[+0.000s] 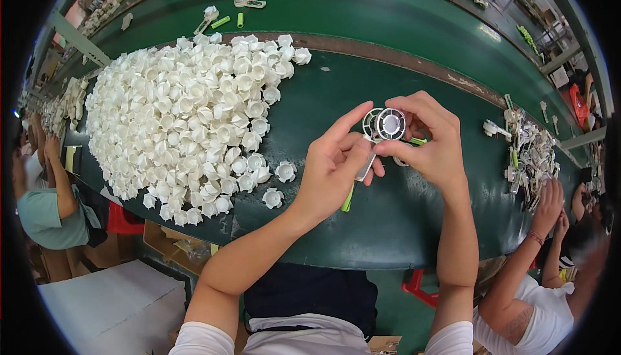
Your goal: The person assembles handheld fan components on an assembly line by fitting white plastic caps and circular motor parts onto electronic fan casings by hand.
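While the small white fan part (391, 124) is pinched in the right hand (432, 143) above the green desk (401, 219), its green-tipped handle (358, 183) is gripped by the left hand (333, 170); square alignment is advised before pressing.

white plastic caps (187, 122), dark green table (401, 219), lime-green handle (348, 198)

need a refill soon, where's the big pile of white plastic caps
In the head view, the pile of white plastic caps lies on the green table, left of the left hand.
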A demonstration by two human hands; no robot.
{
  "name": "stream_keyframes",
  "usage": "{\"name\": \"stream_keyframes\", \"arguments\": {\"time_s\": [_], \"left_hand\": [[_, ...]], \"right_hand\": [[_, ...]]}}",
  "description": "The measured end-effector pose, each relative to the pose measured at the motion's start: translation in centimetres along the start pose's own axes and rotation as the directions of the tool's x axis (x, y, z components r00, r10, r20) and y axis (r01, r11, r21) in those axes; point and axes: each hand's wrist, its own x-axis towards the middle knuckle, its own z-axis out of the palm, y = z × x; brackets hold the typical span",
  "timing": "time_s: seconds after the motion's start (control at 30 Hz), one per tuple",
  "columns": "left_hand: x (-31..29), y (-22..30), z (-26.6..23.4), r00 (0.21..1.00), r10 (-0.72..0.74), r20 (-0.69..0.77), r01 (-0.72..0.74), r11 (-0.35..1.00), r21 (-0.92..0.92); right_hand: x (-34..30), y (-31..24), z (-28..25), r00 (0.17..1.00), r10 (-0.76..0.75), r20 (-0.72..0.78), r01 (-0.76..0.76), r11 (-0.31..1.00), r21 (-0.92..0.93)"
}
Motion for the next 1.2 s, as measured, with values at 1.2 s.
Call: {"name": "stream_keyframes", "arguments": {"time_s": [1.2], "left_hand": [[-0.5,0.0,-0.1,0.993,0.009,-0.114,-0.015,0.998,-0.057]], "right_hand": [[-0.8,-0.3,0.2,0.998,0.007,0.066,-0.030,0.938,0.346]]}}
